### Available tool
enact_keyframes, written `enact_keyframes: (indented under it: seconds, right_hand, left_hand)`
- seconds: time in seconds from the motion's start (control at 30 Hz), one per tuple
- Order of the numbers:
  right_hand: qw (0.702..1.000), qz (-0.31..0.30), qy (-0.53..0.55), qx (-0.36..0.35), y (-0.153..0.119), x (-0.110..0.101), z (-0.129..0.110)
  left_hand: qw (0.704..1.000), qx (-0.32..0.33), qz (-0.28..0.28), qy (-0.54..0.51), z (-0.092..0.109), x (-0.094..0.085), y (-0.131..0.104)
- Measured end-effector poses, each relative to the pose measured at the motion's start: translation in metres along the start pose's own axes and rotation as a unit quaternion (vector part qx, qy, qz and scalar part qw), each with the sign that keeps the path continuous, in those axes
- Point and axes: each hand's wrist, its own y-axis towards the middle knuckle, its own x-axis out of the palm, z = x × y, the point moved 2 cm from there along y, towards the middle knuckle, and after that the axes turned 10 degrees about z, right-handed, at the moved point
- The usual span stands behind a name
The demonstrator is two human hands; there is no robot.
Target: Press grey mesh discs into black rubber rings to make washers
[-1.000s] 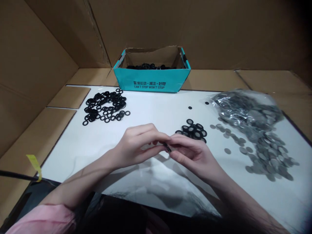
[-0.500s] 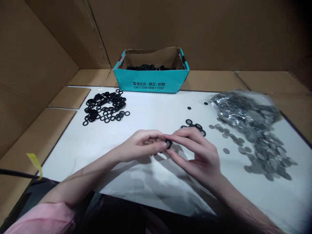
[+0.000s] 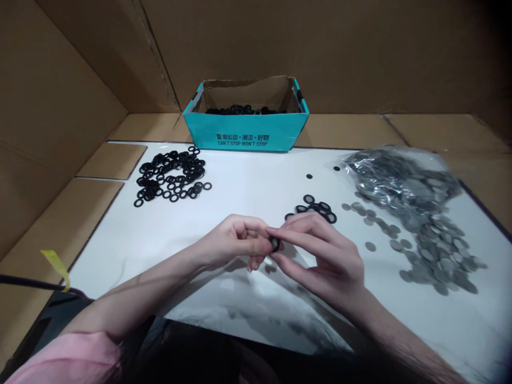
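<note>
Near the middle of the white table, my left hand (image 3: 240, 242) pinches a black ring (image 3: 274, 244) between thumb and fingers. A grey disc shows inside this ring. The fingertips of my right hand (image 3: 324, 248) close on the ring's right side, so both hands hold it. Just behind my right hand lies a small group of black rings with grey discs in them (image 3: 314, 207). Loose black rings (image 3: 172, 173) form a pile at the left. Loose grey discs (image 3: 444, 256) are heaped at the right.
A turquoise box (image 3: 246, 130) with black rings inside stands at the back. A clear plastic bag of discs (image 3: 400, 178) lies at the back right. Cardboard walls surround the white table (image 3: 132, 250). A yellow tag (image 3: 56, 266) hangs on a dark cable at the left.
The ring between my hands has moved slightly down and tilted. My left fingers have shifted beneath it. The view has moved slightly, and more of the ring-and-disc group shows.
</note>
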Motion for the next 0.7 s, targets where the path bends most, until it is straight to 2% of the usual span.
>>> enact_keyframes:
  seconds: [0.17, 0.3, 0.47, 0.6, 0.7]
  right_hand:
    - [1.0, 0.006, -0.009, 0.002, 0.0017, 0.0009, -0.0014]
    - [0.999, 0.022, -0.027, 0.01, 0.0028, 0.0036, -0.0042]
    - [0.999, 0.021, -0.01, 0.026, 0.0011, 0.0043, -0.0032]
    - [0.997, 0.012, 0.024, 0.068, -0.0029, 0.0047, 0.0007]
    - [0.989, 0.005, 0.069, 0.13, -0.0058, 0.0056, 0.0049]
  left_hand:
    - [1.0, -0.002, -0.009, 0.017, 0.0001, -0.0002, -0.0001]
    - [1.0, 0.002, -0.011, -0.014, 0.0001, 0.0024, 0.0004]
    - [0.999, -0.035, -0.005, -0.027, -0.0031, 0.0047, -0.002]
    - [0.998, -0.052, 0.012, -0.042, -0.0062, 0.0059, -0.0033]
    - [0.998, -0.035, 0.033, -0.032, -0.0063, 0.0057, -0.0027]
